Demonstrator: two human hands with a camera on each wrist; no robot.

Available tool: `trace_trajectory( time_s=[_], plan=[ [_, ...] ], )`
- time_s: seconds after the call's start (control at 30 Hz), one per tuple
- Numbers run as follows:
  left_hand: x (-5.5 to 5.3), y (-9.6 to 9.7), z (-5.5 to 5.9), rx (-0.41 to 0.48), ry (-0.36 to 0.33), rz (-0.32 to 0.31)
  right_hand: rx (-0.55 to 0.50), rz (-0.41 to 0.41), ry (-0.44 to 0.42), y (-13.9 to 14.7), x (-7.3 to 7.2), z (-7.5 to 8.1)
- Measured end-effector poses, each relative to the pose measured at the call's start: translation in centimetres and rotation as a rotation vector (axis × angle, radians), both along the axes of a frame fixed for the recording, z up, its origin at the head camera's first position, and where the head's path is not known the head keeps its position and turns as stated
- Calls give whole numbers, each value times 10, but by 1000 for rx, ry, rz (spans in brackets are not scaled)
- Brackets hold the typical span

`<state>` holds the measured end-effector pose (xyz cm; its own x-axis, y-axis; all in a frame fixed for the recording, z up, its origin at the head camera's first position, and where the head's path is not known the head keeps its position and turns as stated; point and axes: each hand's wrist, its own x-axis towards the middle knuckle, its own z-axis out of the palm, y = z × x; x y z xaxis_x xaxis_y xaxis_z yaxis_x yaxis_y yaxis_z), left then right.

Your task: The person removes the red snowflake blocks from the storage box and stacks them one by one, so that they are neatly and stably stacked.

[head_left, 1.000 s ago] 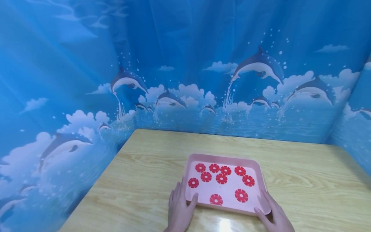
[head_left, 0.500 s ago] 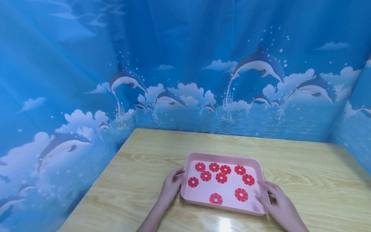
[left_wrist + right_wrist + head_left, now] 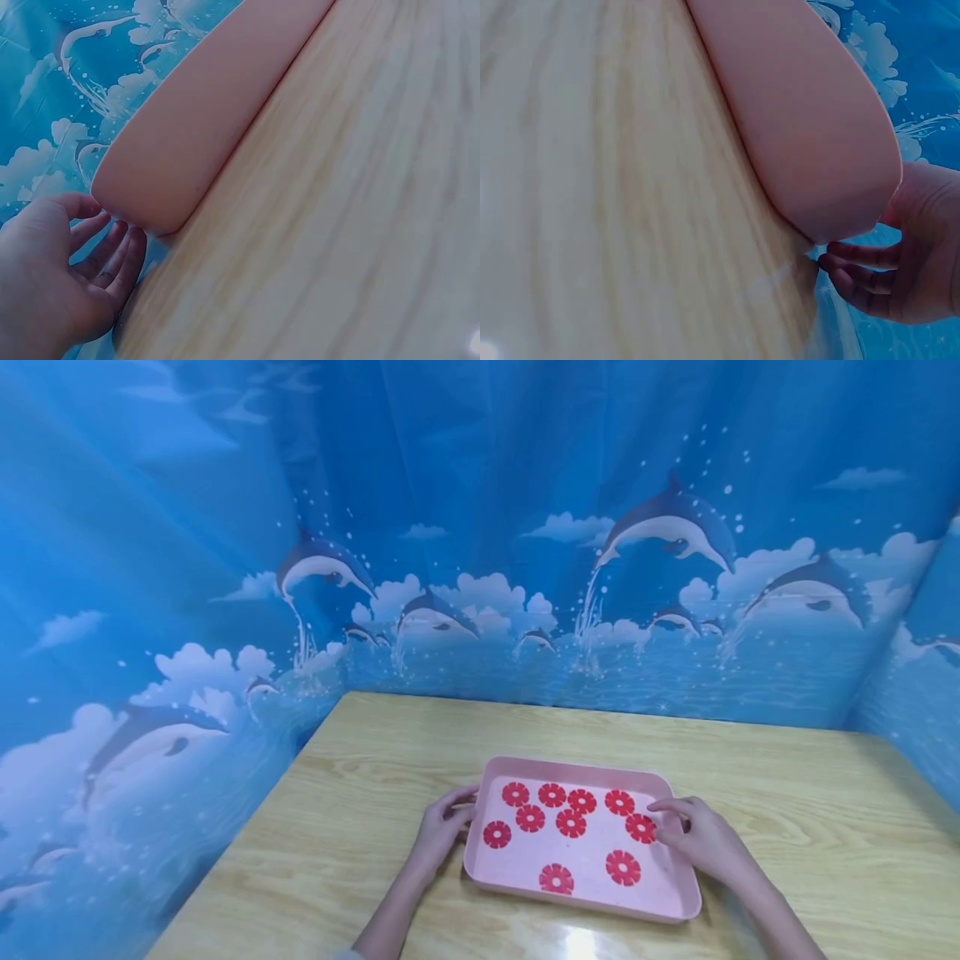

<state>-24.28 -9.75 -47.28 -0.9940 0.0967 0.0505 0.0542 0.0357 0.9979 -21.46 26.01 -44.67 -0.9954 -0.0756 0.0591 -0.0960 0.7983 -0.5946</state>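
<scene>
A shallow pink tray [image 3: 585,906] stands on the wooden table, holding several red notched discs [image 3: 622,867], flower-shaped with a pale hole in the middle. Beside its left wall is my left hand [image 3: 442,828], fingers loosely bent; in the left wrist view, the fingertips of that left hand [image 3: 71,274] are right at the tray's outer wall [image 3: 195,127]. My right hand [image 3: 708,842] reaches over the right rim, its index finger and thumb close to the rightmost disc [image 3: 640,828]. The right wrist view shows the right hand's [image 3: 915,262] other fingers outside the tray wall [image 3: 802,120], thumb side partly hidden.
The wood-grain table [image 3: 375,752] extends around the tray to its back and left edges. A blue curtain [image 3: 480,568] printed with dolphins and clouds hangs behind the table and along its sides.
My left hand has slid from the tray's front left corner back along the outside of its left wall. My right hand has moved from the front right corner up over the right rim.
</scene>
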Motion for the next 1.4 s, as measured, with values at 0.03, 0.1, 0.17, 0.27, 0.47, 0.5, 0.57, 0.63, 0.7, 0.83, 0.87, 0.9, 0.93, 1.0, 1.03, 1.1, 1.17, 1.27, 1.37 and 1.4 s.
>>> trace_trajectory(
  time_s=[0.03, 0.1, 0.17, 0.27, 0.47, 0.5, 0.57, 0.63, 0.7, 0.83, 0.87, 0.9, 0.93, 1.0, 1.03, 1.1, 1.17, 1.27, 1.37, 1.4],
  plan=[
    [-1, 0, -2, -3, 1, -1, 10, -2, -19, 0, -1, 1],
    [-2, 0, -5, -14, 4, -1, 32, -8, -46, -1, -2, 1],
    [-2, 0, -5, -20, -9, 0, 44, -9, -67, -2, -3, 1],
    [-2, -1, -4, -13, -7, -7, 60, -6, -74, -3, -3, 1],
    [6, 0, 11, -13, -4, -12, 48, -18, -111, -6, -4, 1],
    [8, 1, 15, -20, 0, -11, 48, -16, -113, -6, -4, 1],
    [11, 2, 21, -34, 3, -5, 52, -12, -110, -7, -4, 0],
    [13, 3, 24, -42, 3, 1, 58, -9, -107, -7, -5, 0],
    [15, 4, 26, -43, 5, 2, 64, -4, -95, -7, -4, -1],
    [15, 4, 25, -33, 9, -1, 70, -2, -84, -7, -4, -1],
    [15, 4, 25, -31, 10, -2, 70, -4, -82, -7, -4, -1],
    [15, 4, 25, -30, 10, -3, 70, -6, -80, -7, -3, -1],
    [14, 4, 24, -29, 9, -4, 72, -5, -77, -7, -4, -2],
    [14, 4, 24, -31, 5, -2, 71, -4, -72, -7, -4, -2],
    [14, 4, 24, -31, 4, -2, 73, -5, -70, -7, -4, -2],
    [14, 4, 24, -33, 3, -2, 74, -8, -72, -7, -4, -2],
    [14, 5, 25, -34, 1, 0, 73, -14, -79, -7, -4, -2],
    [14, 4, 25, -34, 3, 0, 78, -28, -89, -8, -5, -2],
    [15, 4, 25, -35, 4, 2, 101, -27, -85, -9, -5, -1],
    [15, 4, 26, -35, 5, 1, 115, -25, -81, -9, -5, -1]
  ],
)
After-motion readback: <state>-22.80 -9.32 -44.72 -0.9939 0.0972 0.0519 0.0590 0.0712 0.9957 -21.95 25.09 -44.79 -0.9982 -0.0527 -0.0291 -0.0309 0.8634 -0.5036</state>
